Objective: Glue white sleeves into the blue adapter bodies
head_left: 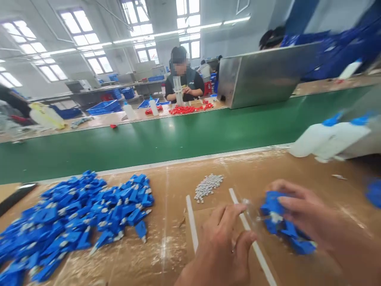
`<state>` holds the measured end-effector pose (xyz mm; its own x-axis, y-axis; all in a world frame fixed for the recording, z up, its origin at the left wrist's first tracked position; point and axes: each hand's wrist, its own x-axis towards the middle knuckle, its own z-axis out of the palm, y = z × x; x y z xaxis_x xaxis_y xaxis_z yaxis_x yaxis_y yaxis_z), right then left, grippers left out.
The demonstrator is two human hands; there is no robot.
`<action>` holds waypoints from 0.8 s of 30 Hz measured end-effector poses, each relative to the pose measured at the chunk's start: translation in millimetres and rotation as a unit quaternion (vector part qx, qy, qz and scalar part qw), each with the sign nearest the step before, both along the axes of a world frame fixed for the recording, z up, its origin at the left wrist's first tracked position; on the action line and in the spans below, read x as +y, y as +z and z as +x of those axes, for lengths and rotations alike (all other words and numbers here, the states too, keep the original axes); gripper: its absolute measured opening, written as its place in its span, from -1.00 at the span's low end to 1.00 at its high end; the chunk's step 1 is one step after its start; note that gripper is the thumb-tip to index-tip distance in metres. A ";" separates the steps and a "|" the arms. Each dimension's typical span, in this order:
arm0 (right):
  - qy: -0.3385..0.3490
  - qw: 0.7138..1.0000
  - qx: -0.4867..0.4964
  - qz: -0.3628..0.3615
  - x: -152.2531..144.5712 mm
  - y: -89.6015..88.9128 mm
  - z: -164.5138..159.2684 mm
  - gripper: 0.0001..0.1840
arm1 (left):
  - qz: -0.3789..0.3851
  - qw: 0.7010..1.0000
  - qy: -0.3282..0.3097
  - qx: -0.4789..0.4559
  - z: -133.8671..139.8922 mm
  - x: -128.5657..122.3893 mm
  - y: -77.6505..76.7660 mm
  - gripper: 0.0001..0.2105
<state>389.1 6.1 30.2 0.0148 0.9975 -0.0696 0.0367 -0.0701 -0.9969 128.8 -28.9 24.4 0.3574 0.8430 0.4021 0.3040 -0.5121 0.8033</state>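
Note:
My right hand (309, 216) is closed over a blue plastic piece (272, 200) with a whitish part on it. More blue pieces (302, 244) lie under and beside those fingers, blurred by motion. To the left, my left hand (220, 242) hovers over the board with thumb and forefinger apart. Near its fingertip is a small clear blur (246, 202) whose kind I cannot make out. Two white strips (192, 224) run along the board on either side of that hand. Beyond it lies a small heap of light grey bits (208, 186).
A large heap of blue pieces (74, 214) with whitish tips covers the left of the brown tabletop (143, 258). White bottles with blue caps (324, 137) stand back right. Past a green belt (166, 139), a person (184, 81) sits behind red pieces (186, 109), beside a metal box (262, 77).

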 end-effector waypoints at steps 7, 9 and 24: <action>0.050 0.956 0.266 -0.110 -25.2 4.1 -78.3 -0.57 | 0.074 0.984 0.033 -0.156 12.6 3.5 -12.4 -0.71; 0.071 0.959 0.249 -0.113 -26.0 -0.3 -75.6 -0.58 | 0.044 0.984 0.045 -0.170 6.7 5.0 -10.7 -0.81; 0.248 0.951 -0.183 -0.029 -37.9 -45.7 -70.4 -0.52 | -0.327 0.866 0.093 -0.367 -38.0 68.4 -66.1 -0.41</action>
